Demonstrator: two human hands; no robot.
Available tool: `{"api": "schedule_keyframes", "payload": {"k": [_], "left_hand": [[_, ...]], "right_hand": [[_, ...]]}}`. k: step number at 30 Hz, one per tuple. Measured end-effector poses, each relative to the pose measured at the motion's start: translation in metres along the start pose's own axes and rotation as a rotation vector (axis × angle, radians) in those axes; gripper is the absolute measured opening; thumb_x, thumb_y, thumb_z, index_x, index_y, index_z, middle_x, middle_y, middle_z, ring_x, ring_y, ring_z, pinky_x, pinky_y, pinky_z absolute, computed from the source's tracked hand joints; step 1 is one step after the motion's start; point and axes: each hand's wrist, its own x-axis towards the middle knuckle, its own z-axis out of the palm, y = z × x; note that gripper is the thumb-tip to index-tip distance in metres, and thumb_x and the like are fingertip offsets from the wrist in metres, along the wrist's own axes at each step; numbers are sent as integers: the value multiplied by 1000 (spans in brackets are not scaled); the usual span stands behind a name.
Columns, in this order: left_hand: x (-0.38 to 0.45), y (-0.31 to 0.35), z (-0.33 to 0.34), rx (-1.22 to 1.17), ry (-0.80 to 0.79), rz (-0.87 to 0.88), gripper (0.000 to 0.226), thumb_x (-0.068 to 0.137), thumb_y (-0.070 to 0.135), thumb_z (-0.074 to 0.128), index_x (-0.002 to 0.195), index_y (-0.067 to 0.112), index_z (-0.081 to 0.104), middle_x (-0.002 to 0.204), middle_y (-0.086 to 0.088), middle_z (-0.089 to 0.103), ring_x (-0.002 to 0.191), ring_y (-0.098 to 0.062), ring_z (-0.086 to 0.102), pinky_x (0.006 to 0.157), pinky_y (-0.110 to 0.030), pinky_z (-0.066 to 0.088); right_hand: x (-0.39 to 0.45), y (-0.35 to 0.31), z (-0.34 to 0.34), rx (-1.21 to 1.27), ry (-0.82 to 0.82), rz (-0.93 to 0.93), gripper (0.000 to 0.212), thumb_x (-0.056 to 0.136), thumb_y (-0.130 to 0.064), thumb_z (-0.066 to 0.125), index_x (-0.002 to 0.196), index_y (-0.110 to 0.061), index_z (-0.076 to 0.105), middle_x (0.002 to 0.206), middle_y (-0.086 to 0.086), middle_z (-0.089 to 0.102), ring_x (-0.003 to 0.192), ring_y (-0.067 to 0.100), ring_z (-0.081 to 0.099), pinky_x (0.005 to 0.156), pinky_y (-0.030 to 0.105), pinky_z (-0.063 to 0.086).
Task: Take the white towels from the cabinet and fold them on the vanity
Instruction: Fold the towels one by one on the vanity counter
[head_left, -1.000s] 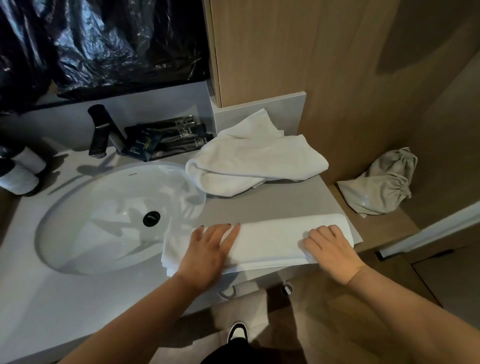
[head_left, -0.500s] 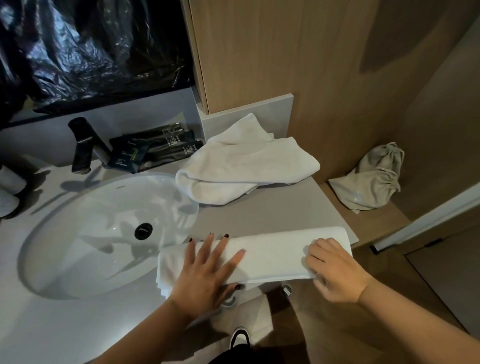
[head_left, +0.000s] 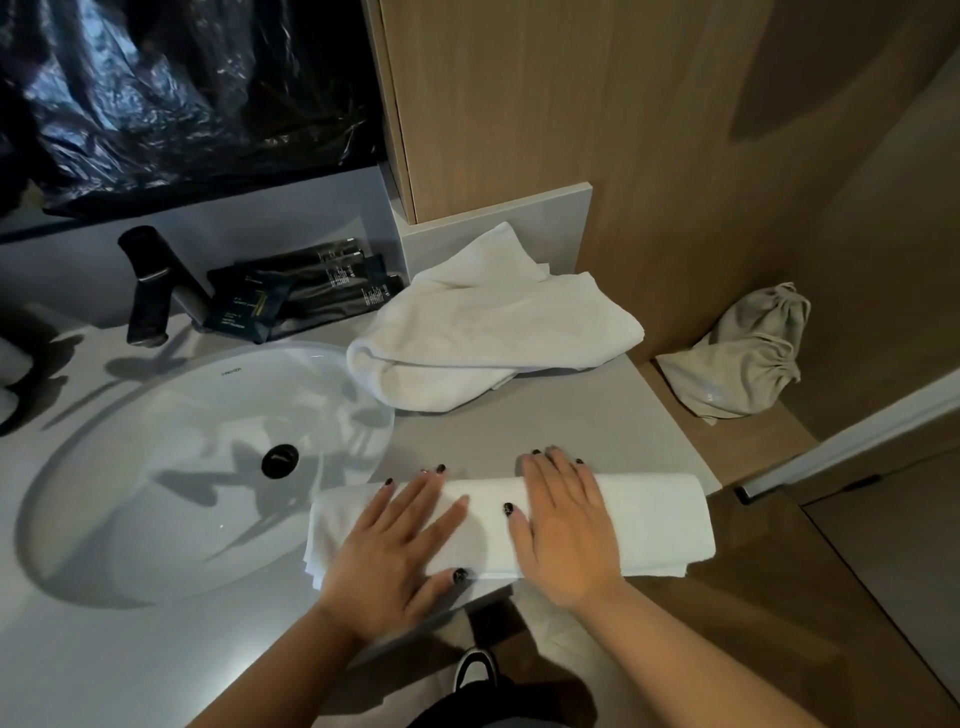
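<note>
Head view, looking down: the folded towel (head_left: 623, 525) lies along the front edge of the vanity (head_left: 519, 431), just beside the sink (head_left: 171, 467) on its right, its left end reaching the basin's rim; both hands lie flat on it, fingers straight, pressing rather than gripping — the left hand (head_left: 395, 545) near the towel's sink end, the right hand (head_left: 563, 535) at its middle; the towel's far end juts bare beyond the right hand; behind it, further from the sink's front, a second white towel (head_left: 493, 327) sits in a loose heap; the folded towel's near edge is hidden under the palms — its layers hard to count.
</note>
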Motion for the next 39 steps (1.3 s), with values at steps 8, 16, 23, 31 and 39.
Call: {"api": "schedule_keyframes", "payload": {"k": [8, 16, 23, 31, 39], "left_hand": [[0, 1, 4, -17, -3, -431, 87, 93, 71, 22, 153, 8, 31, 159, -12, 30, 148, -31, 25, 118, -46, 17], [1, 2, 11, 42, -9, -579, 96, 86, 80, 23, 148, 9, 41, 152, -20, 40, 145, -36, 31, 114, -61, 19], [2, 4, 6, 47, -12, -579, 96, 85, 80, 20, 148, 12, 41, 152, -18, 43, 142, -35, 37, 111, -62, 23], [0, -3, 8, 33, 2, -522, 91, 84, 79, 24, 145, 15, 46, 147, -9, 50, 138, -31, 42, 112, -60, 22], [3, 2, 5, -24, 33, -505, 85, 80, 72, 33, 134, 12, 60, 138, -10, 59, 132, -32, 51, 107, -69, 24]], "right_hand": [[-14, 41, -1, -46, -55, 145, 88, 91, -70, 4, 157, -13, 12, 163, 5, 14, 152, 19, 0, 123, 36, -1], [-31, 57, -3, 8, 20, 411, 86, 91, -69, 8, 157, -16, -1, 165, 3, -5, 149, 16, -19, 120, 38, -12], [-34, 59, 0, 436, 160, 760, 89, 93, -63, 40, 154, -24, -13, 162, 1, -12, 149, 27, -6, 120, 48, 5], [-57, 87, -6, 1307, 147, 1180, 65, 78, -44, 78, 126, -11, 50, 106, 8, 69, 95, 25, 68, 82, 41, 58], [-49, 66, -27, 1437, 358, 1396, 55, 76, -18, 82, 115, -10, 45, 98, 13, 63, 89, 31, 64, 73, 43, 56]]}}
